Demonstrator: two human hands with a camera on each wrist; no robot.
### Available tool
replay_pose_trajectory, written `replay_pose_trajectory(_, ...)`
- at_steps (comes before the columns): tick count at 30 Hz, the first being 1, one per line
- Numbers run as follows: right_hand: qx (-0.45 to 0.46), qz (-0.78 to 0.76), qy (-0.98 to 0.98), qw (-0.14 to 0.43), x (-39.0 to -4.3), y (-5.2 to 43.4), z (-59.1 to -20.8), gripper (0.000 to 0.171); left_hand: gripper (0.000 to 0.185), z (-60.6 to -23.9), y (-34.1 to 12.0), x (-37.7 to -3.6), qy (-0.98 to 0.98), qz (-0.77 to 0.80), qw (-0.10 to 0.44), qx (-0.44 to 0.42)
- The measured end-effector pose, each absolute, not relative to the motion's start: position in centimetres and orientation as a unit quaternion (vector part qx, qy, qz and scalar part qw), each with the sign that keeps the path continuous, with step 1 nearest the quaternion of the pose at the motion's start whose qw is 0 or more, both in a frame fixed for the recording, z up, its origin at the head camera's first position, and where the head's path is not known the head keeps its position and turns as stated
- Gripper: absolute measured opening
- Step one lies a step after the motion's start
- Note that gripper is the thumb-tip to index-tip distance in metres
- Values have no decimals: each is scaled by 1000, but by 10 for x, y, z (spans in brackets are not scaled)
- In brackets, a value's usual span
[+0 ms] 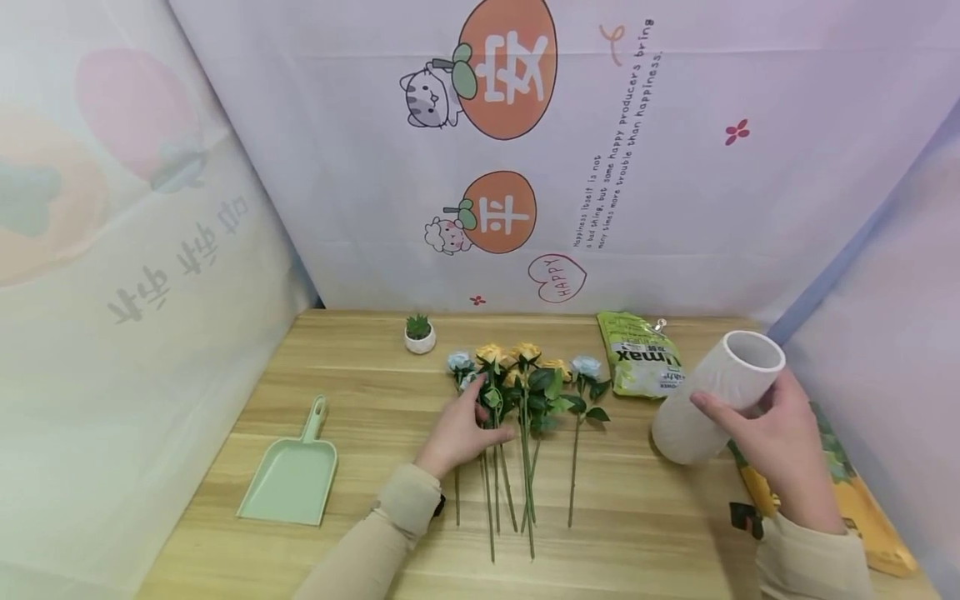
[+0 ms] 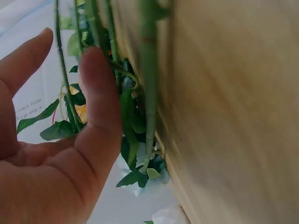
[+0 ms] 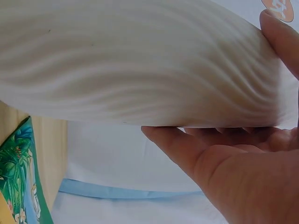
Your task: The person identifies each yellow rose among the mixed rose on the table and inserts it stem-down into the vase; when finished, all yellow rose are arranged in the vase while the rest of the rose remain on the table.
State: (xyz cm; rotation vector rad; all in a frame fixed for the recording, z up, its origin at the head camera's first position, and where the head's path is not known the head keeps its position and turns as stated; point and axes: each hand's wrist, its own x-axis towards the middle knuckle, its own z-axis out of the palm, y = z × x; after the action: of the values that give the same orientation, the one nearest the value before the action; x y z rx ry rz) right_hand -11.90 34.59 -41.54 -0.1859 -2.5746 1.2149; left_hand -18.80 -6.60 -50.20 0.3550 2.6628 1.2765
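Yellow roses [image 1: 527,351] and pale blue roses [image 1: 587,367], on long green stems, lie side by side in the middle of the wooden table. My left hand [image 1: 459,429] reaches in over the left stems, thumb and fingers spread apart. The left wrist view has several stems [image 2: 148,84] passing beside and behind those fingers, with none pinched between them. On the right, my right hand [image 1: 791,442] grips a white vase [image 1: 697,417] round its upper part, thumb on the near side. The vase tilts, mouth toward the upper right; wavy ridges cover its side in the right wrist view.
A light green dustpan [image 1: 292,483] lies at the left of the table. At the back stand a small potted succulent [image 1: 419,337] and a green printed bag [image 1: 641,358]. A yellow and green package [image 1: 873,508] lies beyond my right forearm. Printed cloth walls [image 1: 360,208] surround the table.
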Motion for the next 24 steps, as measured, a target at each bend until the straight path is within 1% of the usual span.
replay_pose_trajectory(2,-62,422,-893,146,-119,345,-415,92,107,-504,-64,-189,892,427,83,125)
replay_pose_trajectory(6,-57,420,-893,151,-119,344,-414,91,99,-504,-63,-189,871,463,105,123)
replay_pose_trajectory(9,-56,418,-893,154,-118,345,-414,91,96,-502,-64,-187,851,497,129,114)
replay_pose_trajectory(13,-56,419,-894,151,-118,345,-413,93,93,-499,-66,-185,836,519,145,103)
replay_pose_trajectory(18,-59,420,-894,146,-117,344,-413,94,93,-492,-67,-184,816,550,150,94)
replay_pose_trajectory(24,-57,418,-894,150,-117,344,-414,93,93,-474,-64,-183,779,603,147,85)
